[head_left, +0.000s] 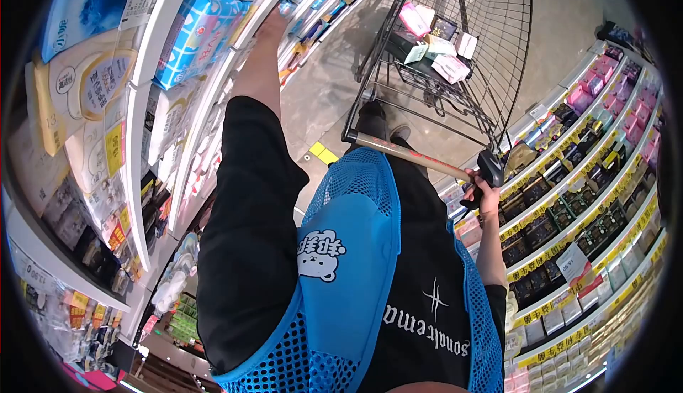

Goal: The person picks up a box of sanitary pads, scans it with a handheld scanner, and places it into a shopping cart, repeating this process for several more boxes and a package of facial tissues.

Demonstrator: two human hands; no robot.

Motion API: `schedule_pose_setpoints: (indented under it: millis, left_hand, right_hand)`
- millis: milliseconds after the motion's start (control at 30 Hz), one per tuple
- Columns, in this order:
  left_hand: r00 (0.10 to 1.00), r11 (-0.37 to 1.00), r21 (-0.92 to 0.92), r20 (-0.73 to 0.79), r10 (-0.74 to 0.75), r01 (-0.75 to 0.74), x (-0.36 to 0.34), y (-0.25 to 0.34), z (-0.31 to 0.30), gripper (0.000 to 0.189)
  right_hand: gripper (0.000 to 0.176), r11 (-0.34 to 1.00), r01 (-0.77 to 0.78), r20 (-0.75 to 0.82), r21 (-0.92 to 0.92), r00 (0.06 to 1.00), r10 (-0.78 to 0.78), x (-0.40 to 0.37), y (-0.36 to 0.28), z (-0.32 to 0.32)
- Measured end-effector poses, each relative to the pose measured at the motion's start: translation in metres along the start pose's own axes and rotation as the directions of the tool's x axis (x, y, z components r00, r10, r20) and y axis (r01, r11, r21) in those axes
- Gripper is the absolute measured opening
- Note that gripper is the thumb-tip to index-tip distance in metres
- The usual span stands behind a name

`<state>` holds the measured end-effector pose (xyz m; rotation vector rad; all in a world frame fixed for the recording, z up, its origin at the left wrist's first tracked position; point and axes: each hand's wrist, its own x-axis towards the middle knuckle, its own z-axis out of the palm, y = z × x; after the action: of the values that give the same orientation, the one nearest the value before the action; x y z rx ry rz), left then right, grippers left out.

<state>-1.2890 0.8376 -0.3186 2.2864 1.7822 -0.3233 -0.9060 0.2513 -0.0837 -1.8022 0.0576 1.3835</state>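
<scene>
My left arm reaches up to the shelves on the left, and my left hand is at a shelf edge, its fingers hidden or too small to make out. Low at the right, my right hand is closed round the right end of the cart's handle, by a black fitting. The wire shopping cart stands in front of me. Several small pink, white and green boxes lie inside it.
Shelves with packs, among them a blue checked pack, line the left side. Curved shelves with rows of small boxes and yellow price strips stand at the right. A yellow floor mark lies beside the cart.
</scene>
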Motion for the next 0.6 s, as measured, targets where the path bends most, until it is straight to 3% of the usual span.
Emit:
schedule_pose_setpoints:
  millis: [100,200,300,400,533,600]
  left_hand:
    - [0.982,0.996,-0.008,0.168,-0.084,0.087,-0.007,-0.003,-0.010,0.082]
    - [0.986,0.994,-0.055,0.141,-0.083,0.092,-0.019,0.002,-0.024,0.085]
    - [1.000,0.998,-0.067,0.024,0.000,0.002,-0.030,-0.007,-0.020,0.087]
    - [0.995,0.999,-0.032,0.104,-0.010,0.013,-0.041,0.000,-0.042,0.089]
    - [0.974,0.923,0.341,-0.077,0.214,-0.176,-0.047,-0.018,-0.030,0.087]
    - [0.957,0.791,0.566,-0.012,0.289,-0.232,-0.051,-0.016,-0.042,0.085]
  right_hand:
    - [0.020,1.000,0.010,0.011,0.010,1.000,-0.010,0.001,0.002,0.003]
    - [0.020,1.000,0.017,0.008,0.013,1.000,-0.017,-0.001,0.001,0.005]
    - [0.020,1.000,0.019,0.007,0.015,1.000,-0.019,0.001,0.002,0.008]
    - [0.019,0.999,0.029,0.010,0.018,1.000,-0.029,-0.002,0.000,0.008]
    - [0.019,0.999,0.048,0.005,0.008,0.999,-0.048,0.002,0.005,0.012]
    - [0.021,0.999,0.040,-0.004,0.017,0.999,-0.040,0.000,0.008,0.008]
